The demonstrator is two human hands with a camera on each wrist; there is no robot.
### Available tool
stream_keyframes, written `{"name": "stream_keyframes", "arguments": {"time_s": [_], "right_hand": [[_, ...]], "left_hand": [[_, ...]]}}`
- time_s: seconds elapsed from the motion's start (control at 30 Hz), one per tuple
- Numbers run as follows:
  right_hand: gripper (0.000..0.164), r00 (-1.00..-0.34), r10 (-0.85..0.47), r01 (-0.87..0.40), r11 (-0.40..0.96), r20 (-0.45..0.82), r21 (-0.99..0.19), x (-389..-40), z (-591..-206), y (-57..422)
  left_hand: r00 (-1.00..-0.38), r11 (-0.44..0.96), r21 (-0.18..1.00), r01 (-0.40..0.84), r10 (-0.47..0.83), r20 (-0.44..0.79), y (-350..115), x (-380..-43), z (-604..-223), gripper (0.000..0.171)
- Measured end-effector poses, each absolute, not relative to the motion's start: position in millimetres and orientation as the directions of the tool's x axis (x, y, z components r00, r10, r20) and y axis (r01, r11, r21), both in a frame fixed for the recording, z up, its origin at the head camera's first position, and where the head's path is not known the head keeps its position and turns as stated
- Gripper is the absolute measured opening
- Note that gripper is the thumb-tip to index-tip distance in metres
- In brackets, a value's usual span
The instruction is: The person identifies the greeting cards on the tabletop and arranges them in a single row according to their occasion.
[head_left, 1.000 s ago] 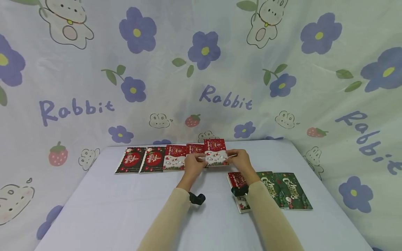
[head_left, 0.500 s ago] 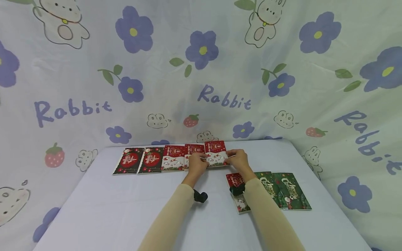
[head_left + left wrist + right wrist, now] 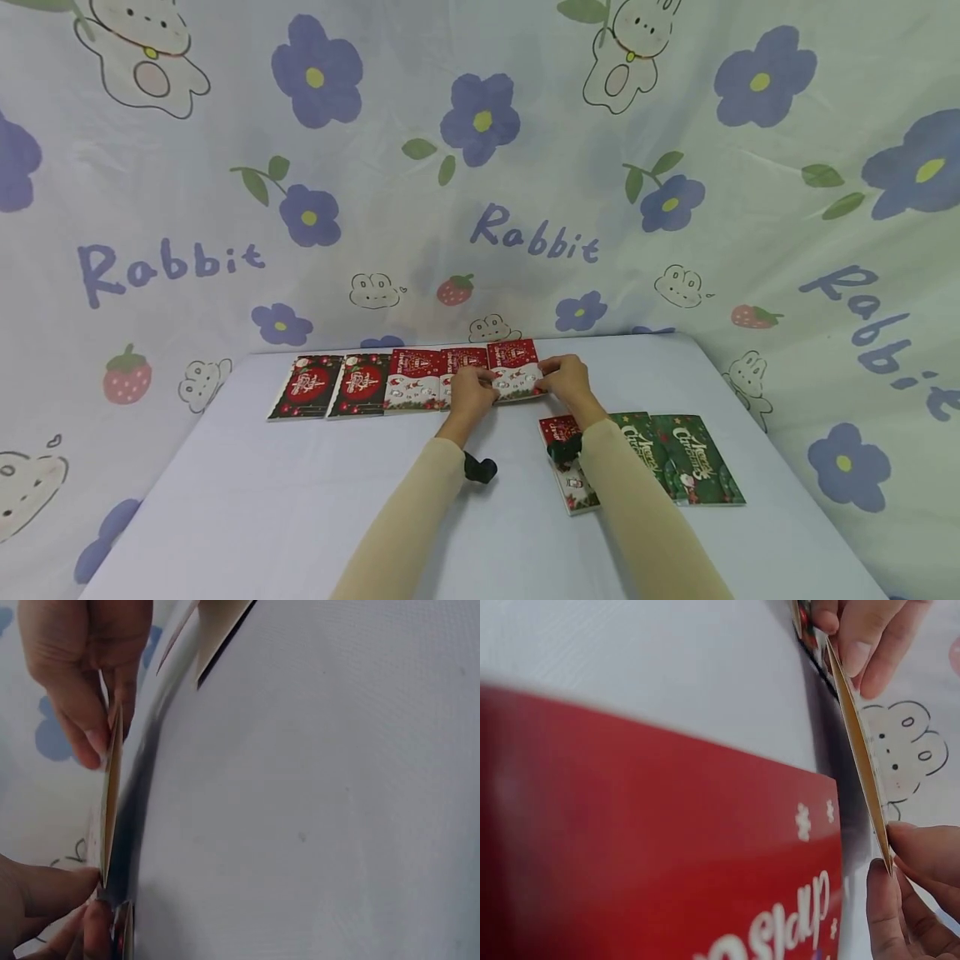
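A thin red-and-white Christmas booklet (image 3: 514, 365) is pinched at its near corners by both hands at the far side of the table. My left hand (image 3: 471, 396) grips its left corner, my right hand (image 3: 570, 385) its right one. In the left wrist view the booklet (image 3: 111, 799) appears edge-on, slightly raised, its pale inner pages showing. Thumb and fingers of the right hand (image 3: 919, 892) squeeze one end in the right wrist view. Just left of it lies a matching red booklet (image 3: 463, 360), partly covered by my left hand.
Further left in the row lie another red booklet (image 3: 414, 379) and two dark booklets (image 3: 360, 385) with red circles. Front right, a red booklet (image 3: 561, 429) sits partly under my right forearm, beside green booklets (image 3: 701, 458). A printed curtain (image 3: 405, 200) stands behind the white table (image 3: 285, 500).
The held booklet has come down slightly toward the table, level with the row. Both hands keep their hold on it; my left forearm has shifted a little right.
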State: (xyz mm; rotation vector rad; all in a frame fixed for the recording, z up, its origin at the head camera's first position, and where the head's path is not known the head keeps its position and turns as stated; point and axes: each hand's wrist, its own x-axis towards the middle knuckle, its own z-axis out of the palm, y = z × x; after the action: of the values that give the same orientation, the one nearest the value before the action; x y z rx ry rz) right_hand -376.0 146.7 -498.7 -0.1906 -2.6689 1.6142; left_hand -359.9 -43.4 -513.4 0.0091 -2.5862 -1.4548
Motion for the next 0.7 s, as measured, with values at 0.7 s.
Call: {"name": "stream_keyframes", "arguments": {"time_s": [0.7], "right_hand": [[0.033, -0.994, 0.104, 0.093, 0.553, -0.042, -0.828, -381.3, -505.7, 143.4]], "left_hand": [[-0.986, 0.526, 0.847, 0.078, -0.086, 0.144, -43.3, -363.3, -522.2, 0.023]]}}
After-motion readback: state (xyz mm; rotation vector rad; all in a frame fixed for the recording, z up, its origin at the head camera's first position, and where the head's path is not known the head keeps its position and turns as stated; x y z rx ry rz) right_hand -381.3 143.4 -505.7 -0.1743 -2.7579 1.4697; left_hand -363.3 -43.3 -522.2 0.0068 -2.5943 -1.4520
